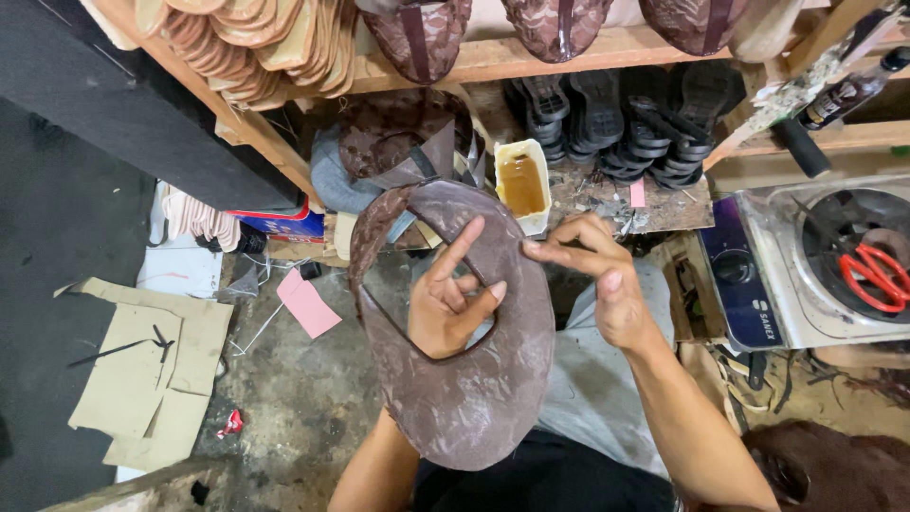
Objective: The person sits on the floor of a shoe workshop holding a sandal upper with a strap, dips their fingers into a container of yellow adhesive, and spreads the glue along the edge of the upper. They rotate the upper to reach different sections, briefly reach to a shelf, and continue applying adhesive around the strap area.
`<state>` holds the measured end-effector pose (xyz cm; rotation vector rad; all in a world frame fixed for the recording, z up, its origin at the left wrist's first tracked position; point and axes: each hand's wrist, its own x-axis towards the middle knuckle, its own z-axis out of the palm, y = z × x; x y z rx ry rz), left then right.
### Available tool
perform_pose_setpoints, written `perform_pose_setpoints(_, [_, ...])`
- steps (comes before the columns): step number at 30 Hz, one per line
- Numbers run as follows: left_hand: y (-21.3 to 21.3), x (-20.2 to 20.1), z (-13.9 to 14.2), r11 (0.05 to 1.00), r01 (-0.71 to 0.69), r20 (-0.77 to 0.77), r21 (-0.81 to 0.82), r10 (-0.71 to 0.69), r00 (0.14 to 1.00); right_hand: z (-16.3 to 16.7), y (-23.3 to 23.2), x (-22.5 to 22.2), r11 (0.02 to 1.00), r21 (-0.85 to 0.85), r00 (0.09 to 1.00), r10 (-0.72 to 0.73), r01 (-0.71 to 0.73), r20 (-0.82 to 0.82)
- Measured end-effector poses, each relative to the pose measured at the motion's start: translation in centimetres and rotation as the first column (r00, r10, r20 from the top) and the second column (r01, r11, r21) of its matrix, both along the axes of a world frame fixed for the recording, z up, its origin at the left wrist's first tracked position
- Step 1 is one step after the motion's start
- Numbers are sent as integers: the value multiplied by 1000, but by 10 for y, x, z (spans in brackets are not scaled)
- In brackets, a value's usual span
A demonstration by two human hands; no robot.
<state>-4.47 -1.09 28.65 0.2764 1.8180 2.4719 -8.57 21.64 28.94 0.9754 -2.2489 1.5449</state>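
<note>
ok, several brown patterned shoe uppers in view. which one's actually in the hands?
The flat brown upper with the big cut-out, at frame centre: the left hand reaches through its opening, the right hand pinches its edge. The others sit on the shelf.

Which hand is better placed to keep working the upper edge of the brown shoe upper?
Right hand, probably: its fingertips pinch the brown shoe upper at the upper rim. Left hand is through the opening, supporting.

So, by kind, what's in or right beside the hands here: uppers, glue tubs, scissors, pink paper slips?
Brown cut-out shoe upper, held by the left hand through its opening and pinched at the rim by the right hand: 1
Tub of amber glue: 1
Red-handled scissors: 1
Pink paper slips: 2
Total: 5
</note>
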Motion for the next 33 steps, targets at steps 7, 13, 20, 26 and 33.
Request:
perform_pose_setpoints(7, [1,-1,1,994,-45,47,-103,50,998,-4,4,3,995,-95,999,-28,29,19])
perform_pose_setpoints(13, [5,-6,-16,965,-75,-32,250,85,996,-8,-1,5,996,-93,999,12,-7,47])
perform_pose_setpoints(20, [14,-16,-28,898,-297,-51,324,330,943,-13,-19,39,895,-445,860,210,22,465])
perform_pose_setpoints(26, [16,3,-25,872,56,243,486,-196,950,-10,-15,32,892,-451,868,186,47,459])
perform_pose_setpoints(33, [11,6,-27,901,-3,334,434,-158,929,0,-1,15,998,59,993,4,-11,121])
